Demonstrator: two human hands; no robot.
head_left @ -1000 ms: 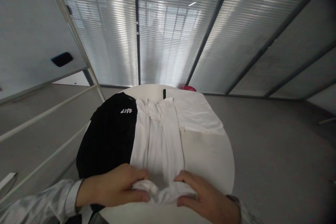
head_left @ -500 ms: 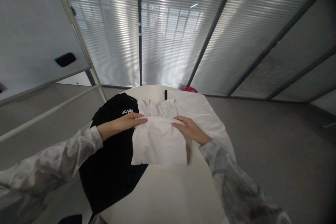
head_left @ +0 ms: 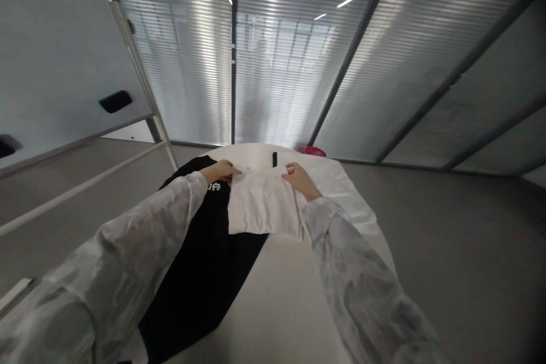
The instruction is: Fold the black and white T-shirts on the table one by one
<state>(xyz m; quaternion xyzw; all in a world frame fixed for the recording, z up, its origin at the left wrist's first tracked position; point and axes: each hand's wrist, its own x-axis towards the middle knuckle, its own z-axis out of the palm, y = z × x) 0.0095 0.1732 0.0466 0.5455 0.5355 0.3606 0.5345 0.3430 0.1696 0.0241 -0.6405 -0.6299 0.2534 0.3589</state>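
White print on the black cloth garment [head_left: 205,261]: just below your left hand [head_left: 220,171], only the letters "IFE" can be read; no other text is legible.

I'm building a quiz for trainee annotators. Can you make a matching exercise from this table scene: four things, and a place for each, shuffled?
Things: 1 black T-shirt; 2 folded white garment; 3 red object; 4 left hand.
Places: A at the far edge of the table; B left part of the table; C at the white garment's far left corner; D just right of the black shirt.
Pairs: 1-B; 2-D; 3-A; 4-C.
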